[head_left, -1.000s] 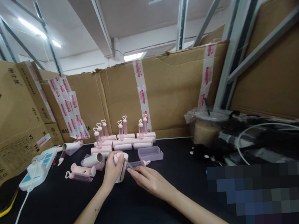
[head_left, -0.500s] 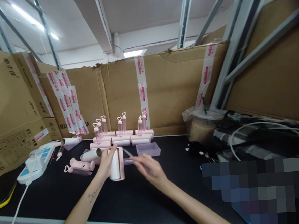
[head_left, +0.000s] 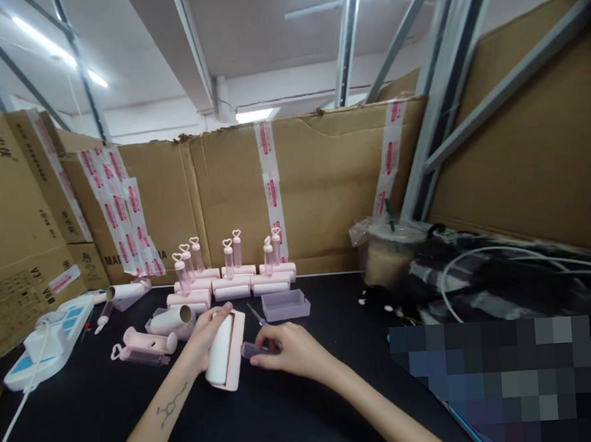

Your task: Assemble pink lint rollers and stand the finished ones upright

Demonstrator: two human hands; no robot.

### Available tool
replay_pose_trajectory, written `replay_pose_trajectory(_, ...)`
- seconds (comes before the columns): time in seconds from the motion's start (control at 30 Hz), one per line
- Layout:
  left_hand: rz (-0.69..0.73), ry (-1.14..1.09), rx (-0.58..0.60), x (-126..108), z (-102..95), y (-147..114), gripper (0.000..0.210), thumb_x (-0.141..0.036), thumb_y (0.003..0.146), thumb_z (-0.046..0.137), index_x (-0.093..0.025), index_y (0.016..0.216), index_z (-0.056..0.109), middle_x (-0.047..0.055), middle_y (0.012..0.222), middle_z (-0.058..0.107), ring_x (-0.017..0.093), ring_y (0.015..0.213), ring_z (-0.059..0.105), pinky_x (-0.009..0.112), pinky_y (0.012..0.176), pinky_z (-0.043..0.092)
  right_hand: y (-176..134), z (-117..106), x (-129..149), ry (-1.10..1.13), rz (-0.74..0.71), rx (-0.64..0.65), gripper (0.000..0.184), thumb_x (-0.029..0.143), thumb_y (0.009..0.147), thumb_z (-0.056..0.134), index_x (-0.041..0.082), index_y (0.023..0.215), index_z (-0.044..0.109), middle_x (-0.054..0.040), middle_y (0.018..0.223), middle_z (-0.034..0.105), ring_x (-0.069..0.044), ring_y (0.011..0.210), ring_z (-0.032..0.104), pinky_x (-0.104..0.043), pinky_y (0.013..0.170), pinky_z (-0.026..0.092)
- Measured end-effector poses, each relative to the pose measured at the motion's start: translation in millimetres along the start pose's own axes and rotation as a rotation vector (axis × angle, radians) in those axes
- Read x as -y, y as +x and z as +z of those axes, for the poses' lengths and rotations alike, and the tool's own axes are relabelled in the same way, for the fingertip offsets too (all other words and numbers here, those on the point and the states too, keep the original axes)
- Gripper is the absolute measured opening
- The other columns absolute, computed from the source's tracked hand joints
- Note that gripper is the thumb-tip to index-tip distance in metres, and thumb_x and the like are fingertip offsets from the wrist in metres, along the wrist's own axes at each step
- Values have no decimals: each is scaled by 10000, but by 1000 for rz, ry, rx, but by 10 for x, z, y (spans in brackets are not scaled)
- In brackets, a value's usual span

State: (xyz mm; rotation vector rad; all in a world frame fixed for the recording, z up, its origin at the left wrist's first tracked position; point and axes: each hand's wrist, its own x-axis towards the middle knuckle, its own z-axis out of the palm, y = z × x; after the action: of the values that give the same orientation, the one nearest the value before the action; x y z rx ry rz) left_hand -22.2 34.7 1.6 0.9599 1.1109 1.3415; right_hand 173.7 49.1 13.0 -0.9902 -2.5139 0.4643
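My left hand (head_left: pixel 205 338) is closed round a pink lint roller (head_left: pixel 237 351) with a white roll (head_left: pixel 220 353), tilted above the black table. Just right of it, my right hand (head_left: pixel 286 348) pinches a clear purple piece (head_left: pixel 253 349), apparently a handle tube. A thin pointed tool (head_left: pixel 256 314) sticks up from the same hand; its exact kind is hard to make out. Left of my left hand, another white roll (head_left: pixel 170 319) rests in a purple tray. Nearby lie a pink roller body (head_left: pixel 147 341) and a purple handle with a heart-shaped loop (head_left: pixel 141 355).
Several pink lint rollers (head_left: pixel 232 288) with upright heart-topped handles stand in rows at the back. A purple tray (head_left: pixel 287 306) sits right of them. A power strip (head_left: pixel 57 342) is at left, a bagged drink cup (head_left: pixel 390 255) at right. Cardboard walls (head_left: pixel 223 185) enclose the table.
My right hand has come down and now grips the clear purple piece that lay on the table, the thin tool still in it. My left hand has lowered and tilted the lint roller.
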Motion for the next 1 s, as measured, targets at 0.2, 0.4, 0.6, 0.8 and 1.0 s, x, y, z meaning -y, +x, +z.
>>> replay_pose_trajectory(0.2, -14, -104, -20, -60, 5, -83, 395, -494, 600, 718, -164, 681, 517, -48, 503, 524, 89, 411, 493, 215, 417, 444, -36, -40, 35, -5, -25, -53, 279, 478, 731, 605, 217, 805, 667, -5, 683, 653, -149, 623, 590, -203, 537, 347)
replay_pose_trajectory(0.4, -61, -338, -25, -286, -128, -66, 381, -504, 727, 604, -136, 824, 576, -7, 582, 586, 113, 506, 572, 314, 608, 549, -117, -297, -61, 107, -169, -9, 291, 468, 750, 585, 184, 741, 647, 28, 597, 594, -100, 528, 509, -191, 511, 333)
replay_pose_trajectory(0.6, 198, -394, -180, -379, -270, -33, 320, -394, 801, 469, -116, 934, 558, 39, 640, 623, 176, 624, 633, 387, 660, 555, -99, -282, -178, -121, -144, 139, 292, 491, 758, 569, 220, 773, 677, 18, 619, 635, -123, 552, 571, -201, 512, 332)
replay_pose_trajectory(0.8, 295, -229, -190, -256, -276, 42, 262, -285, 683, 650, -142, 878, 550, 5, 684, 618, 138, 609, 615, 299, 646, 544, 7, -151, -301, -192, -163, 84, 360, 543, 755, 559, 238, 925, 641, -11, 745, 675, -172, 673, 628, -229, 588, 412)
replay_pose_trajectory(1.0, 387, -3, -87, -143, -167, 35, 395, -346, 628, 718, -137, 924, 560, 33, 792, 628, 150, 648, 627, 259, 620, 519, 127, -186, -633, -425, 3, -169, 228, 287, 788, 555, 201, 997, 586, -103, 938, 667, -263, 887, 615, -356, 781, 425)
